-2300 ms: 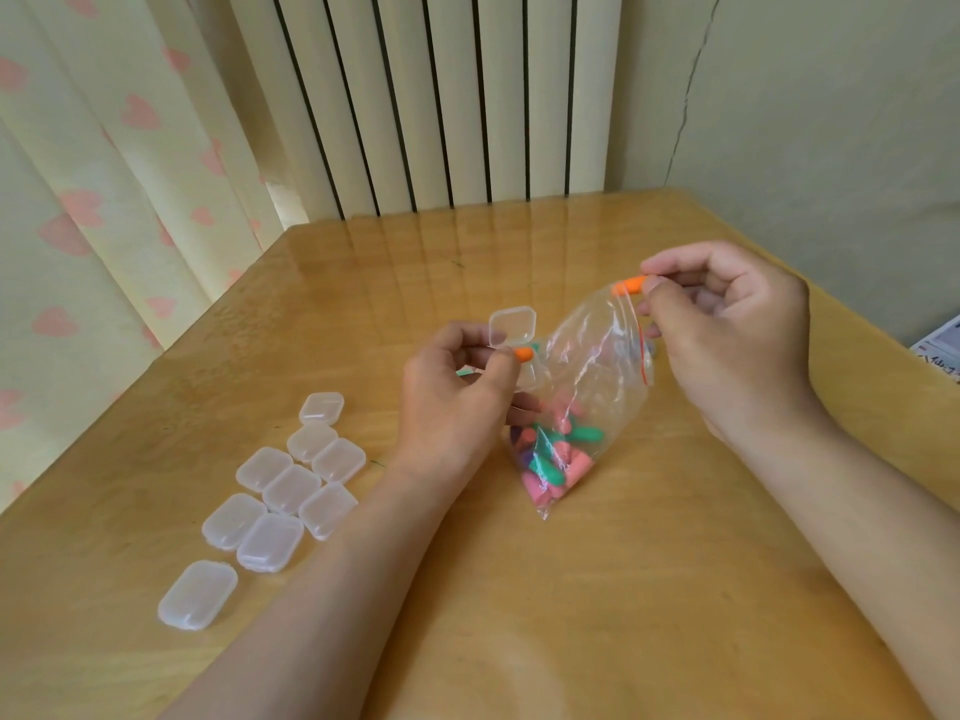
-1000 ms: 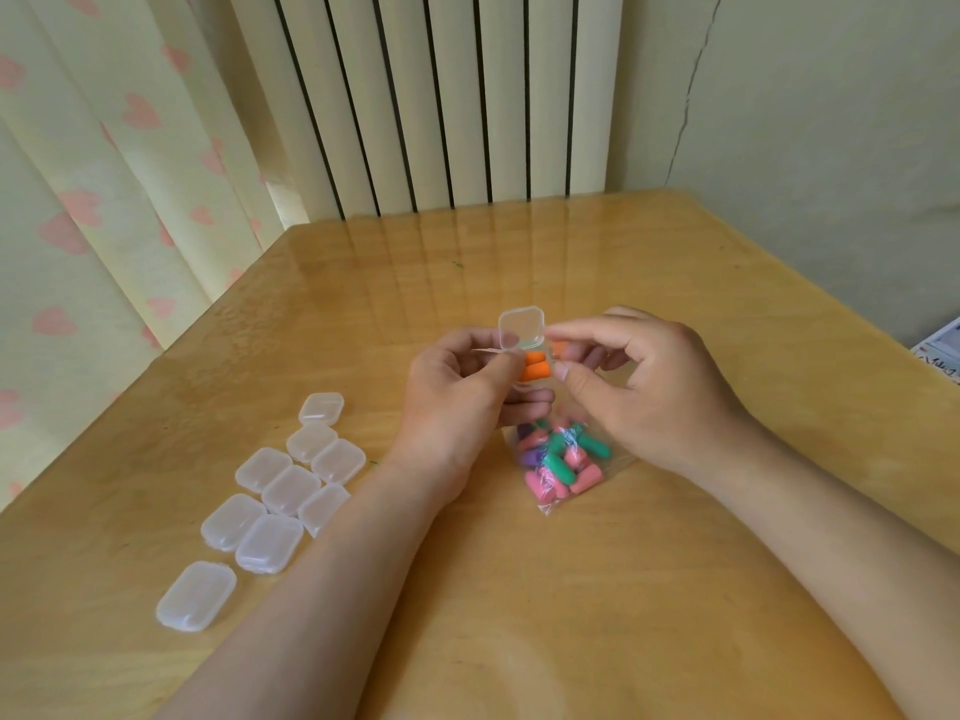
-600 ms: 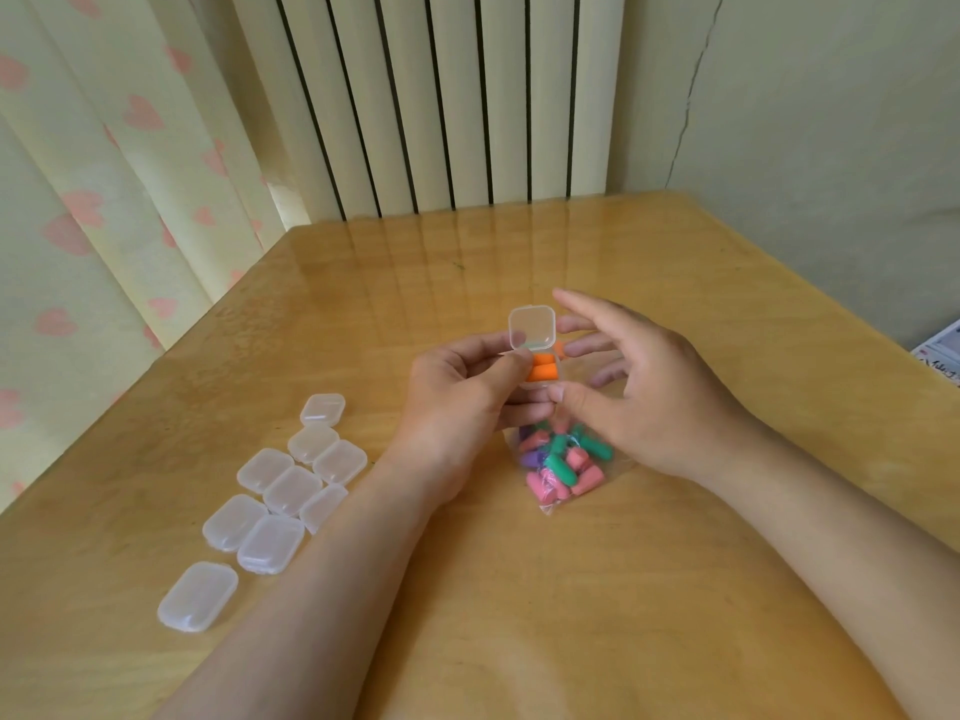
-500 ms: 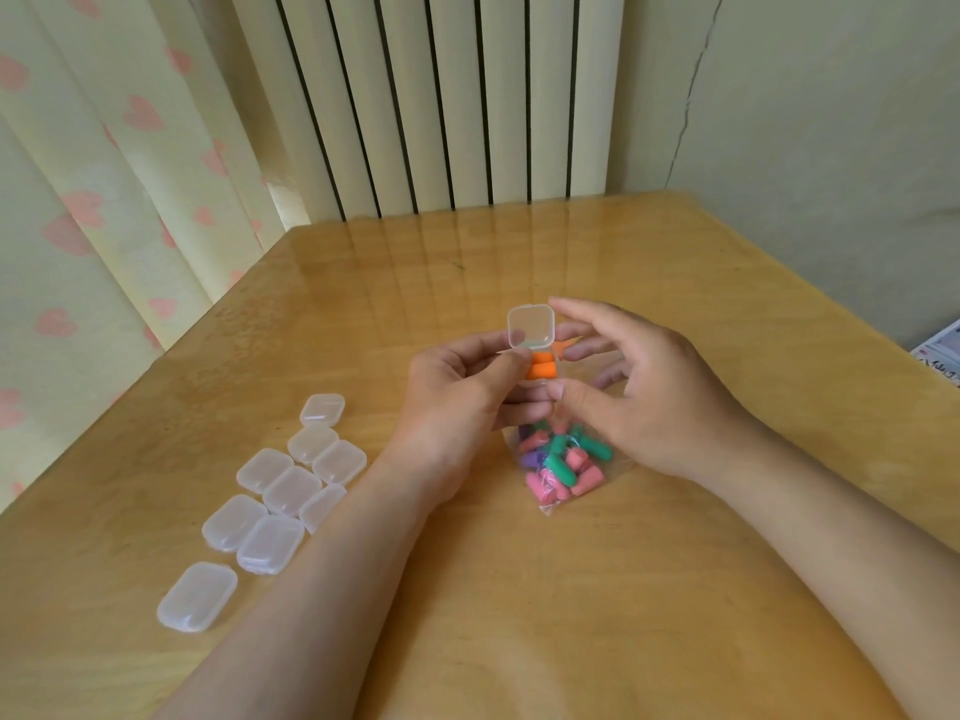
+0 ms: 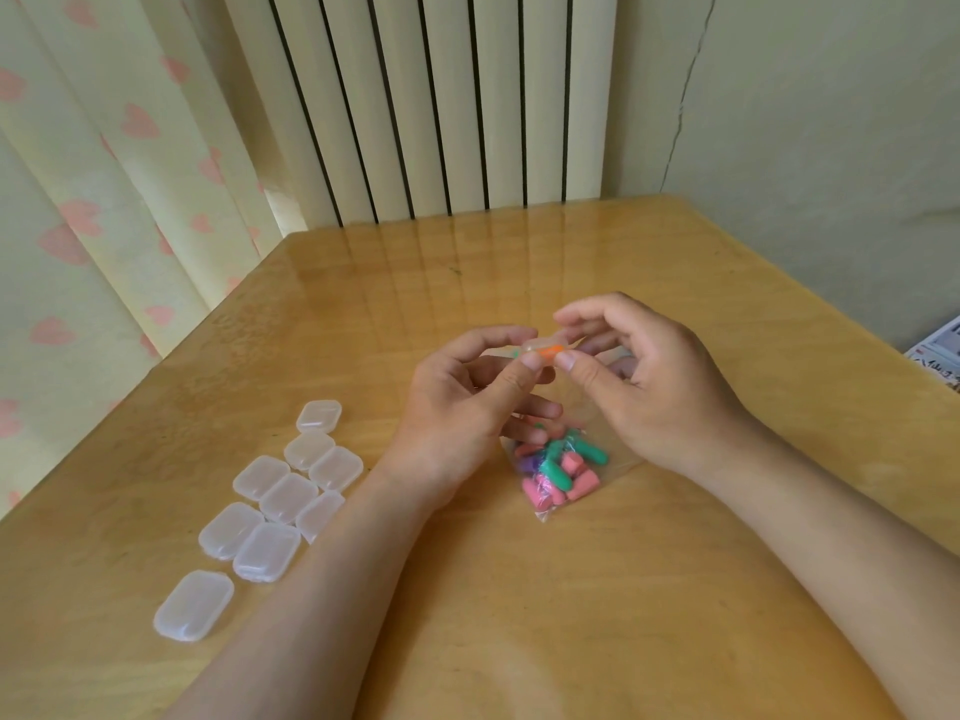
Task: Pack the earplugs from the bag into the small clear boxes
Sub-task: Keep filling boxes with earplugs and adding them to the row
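A small clear box (image 5: 544, 349) with orange earplugs inside is held above the table between both hands, its lid down. My left hand (image 5: 467, 402) pinches its left side with thumb and fingers. My right hand (image 5: 639, 387) pinches its right side, thumb below and forefinger on top. Beneath the hands a clear zip bag (image 5: 558, 470) lies on the wooden table (image 5: 519, 589), holding several pink, green and purple earplugs.
Several closed small clear boxes (image 5: 283, 493) lie grouped at the left of the table, one more (image 5: 193, 605) nearer the front left. A curtain hangs left, a radiator stands behind, a wall runs right. Printed paper (image 5: 940, 350) shows at the right edge.
The box's lid stood upright before and is now folded down over the orange earplugs. My right hand has moved from open fingers beside the lid to pinching the box.
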`<state>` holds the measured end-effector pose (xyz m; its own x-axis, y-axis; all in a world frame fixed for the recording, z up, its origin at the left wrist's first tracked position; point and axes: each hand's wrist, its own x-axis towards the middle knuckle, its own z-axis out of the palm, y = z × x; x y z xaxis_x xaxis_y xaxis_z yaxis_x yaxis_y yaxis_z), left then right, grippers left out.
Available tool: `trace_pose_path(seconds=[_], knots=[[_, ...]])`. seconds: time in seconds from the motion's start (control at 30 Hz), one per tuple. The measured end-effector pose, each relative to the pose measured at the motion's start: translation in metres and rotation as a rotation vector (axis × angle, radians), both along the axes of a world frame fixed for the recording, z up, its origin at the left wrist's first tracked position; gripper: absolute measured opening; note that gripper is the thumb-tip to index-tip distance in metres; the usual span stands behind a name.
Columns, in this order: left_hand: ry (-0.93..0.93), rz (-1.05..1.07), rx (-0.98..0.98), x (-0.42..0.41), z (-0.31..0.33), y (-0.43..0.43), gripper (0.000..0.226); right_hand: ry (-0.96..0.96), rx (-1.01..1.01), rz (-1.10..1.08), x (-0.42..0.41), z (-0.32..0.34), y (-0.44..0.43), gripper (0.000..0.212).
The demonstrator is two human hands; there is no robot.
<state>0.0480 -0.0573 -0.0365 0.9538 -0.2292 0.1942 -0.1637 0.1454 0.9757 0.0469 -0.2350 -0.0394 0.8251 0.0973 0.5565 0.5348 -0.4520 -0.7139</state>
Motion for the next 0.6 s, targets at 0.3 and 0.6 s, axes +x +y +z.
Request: trace_pose_path(seconds=[0.3,0.6], knots=[[-0.049,0.004,0.035,0.0016,-0.0034,-0.0007,0.015,-0.074,-0.080,-0.003,0.0020,-0.0007,-0.0009,0.013],[-0.065,0.006,0.047,0.0009,-0.0035,-0.0007,0.011,-0.069,-0.108,0.007,0.0020,0.0000,-0.0010,0.013]])
